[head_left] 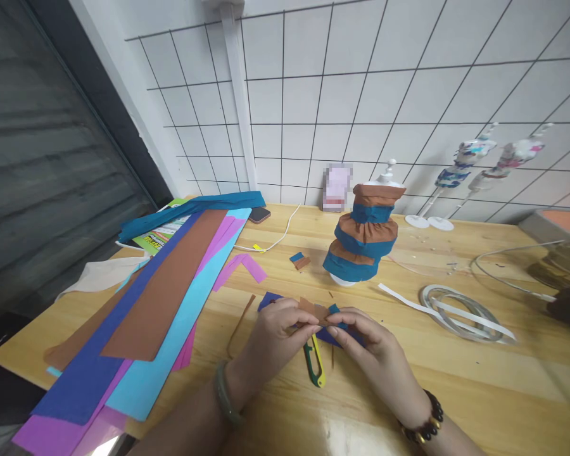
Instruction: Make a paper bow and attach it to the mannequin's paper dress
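My left hand and my right hand meet above the table, fingertips almost touching. Between them they pinch a small piece of brown crepe paper, with a teal bit at its right end. Under my hands lies dark blue crepe paper, partly covered. A green and yellow looped handle rests just below the fingertips; its far end is hidden. Beyond my right hand stands a small dress form, wrapped in gathered brown and teal bands.
Long crepe paper strips in several colours spread over the left side. A phone and a white cable lie behind. Coiled white tape is at right, near two small mannequins. Scraps lie mid-table.
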The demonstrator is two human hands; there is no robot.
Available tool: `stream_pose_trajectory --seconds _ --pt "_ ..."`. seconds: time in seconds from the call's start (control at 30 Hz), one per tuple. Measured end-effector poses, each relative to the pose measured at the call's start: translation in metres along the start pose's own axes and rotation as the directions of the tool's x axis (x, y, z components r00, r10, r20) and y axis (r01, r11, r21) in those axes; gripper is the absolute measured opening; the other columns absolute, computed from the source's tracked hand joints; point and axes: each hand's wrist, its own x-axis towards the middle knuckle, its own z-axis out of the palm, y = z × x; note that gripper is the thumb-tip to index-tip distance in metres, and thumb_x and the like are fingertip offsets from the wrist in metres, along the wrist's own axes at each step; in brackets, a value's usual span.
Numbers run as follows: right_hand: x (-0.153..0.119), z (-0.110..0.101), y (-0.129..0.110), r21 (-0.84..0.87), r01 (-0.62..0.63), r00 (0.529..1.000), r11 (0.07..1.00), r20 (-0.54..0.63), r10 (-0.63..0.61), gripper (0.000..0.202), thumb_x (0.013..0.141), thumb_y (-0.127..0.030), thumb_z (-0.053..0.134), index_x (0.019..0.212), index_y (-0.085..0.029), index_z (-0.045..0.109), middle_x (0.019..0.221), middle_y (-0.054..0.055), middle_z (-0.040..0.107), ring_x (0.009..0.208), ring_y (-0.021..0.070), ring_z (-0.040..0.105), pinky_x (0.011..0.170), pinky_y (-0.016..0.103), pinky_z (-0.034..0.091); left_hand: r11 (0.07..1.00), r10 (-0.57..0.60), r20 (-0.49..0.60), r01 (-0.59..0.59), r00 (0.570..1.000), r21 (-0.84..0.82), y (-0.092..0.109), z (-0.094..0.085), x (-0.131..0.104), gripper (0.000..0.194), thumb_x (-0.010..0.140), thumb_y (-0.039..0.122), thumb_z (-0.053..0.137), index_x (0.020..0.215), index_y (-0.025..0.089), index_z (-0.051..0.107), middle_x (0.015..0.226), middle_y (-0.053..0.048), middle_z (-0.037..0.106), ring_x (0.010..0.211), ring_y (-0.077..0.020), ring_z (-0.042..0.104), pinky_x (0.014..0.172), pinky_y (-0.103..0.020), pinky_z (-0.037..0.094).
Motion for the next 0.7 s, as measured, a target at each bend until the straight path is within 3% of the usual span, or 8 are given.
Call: stream_pose_trajectory --seconds 0.13,0.53,0.7 --pt "-0.0004 0.0013 0.0019 0.055 -0.096 0.994 0.994 -0.049 0.099 0.012 0.075 -0.032 0.064 0.081 -0.021 0.067 0.082 0.005 0.069 0.073 0.0187 0.065 0.065 0.028 0.055 1.0 -0.002 0.014 0.002 1.0 -0.024 -0.0006 -0.0001 0.0003 0.003 0.072 0.015 0.065 0.072 0.018 0.067 0.063 0.0 0.061 0.06 -0.0116 0.055 0.058 -0.022 0.043" --pt "0.0001 -0.0015 -0.0041 0.047 -0.063 0.983 0.997 -0.168 0.07 0.01 0.07 -0.031 0.068 0.074 -0.022 0.07 0.076 0.003 0.07 0.069 0.0178 0.065 0.064 0.026 0.056 0.997 -0.002 -0.061 -0.002 0.998 -0.076 0.0012 -0.0048 0.0025 0.005 0.068 0.013 0.069 0.07 0.016 0.065 0.068 -0.002 0.064 0.068 -0.0131 0.059 0.063 -0.023 0.047" --pt "0.0 -0.0017 -0.005 0.088 -0.082 0.982 0.993 -0.165 0.095 0.011 0.07 -0.031 0.068 0.074 -0.021 0.07 0.075 0.004 0.071 0.068 0.0181 0.066 0.064 0.027 0.056 0.988 -0.099 -0.016 0.096 0.995 -0.122 0.0039 -0.0067 0.0036 0.012 0.065 0.015 0.072 0.075 0.018 0.065 0.074 -0.001 0.067 0.073 -0.0146 0.061 0.066 -0.025 0.049"
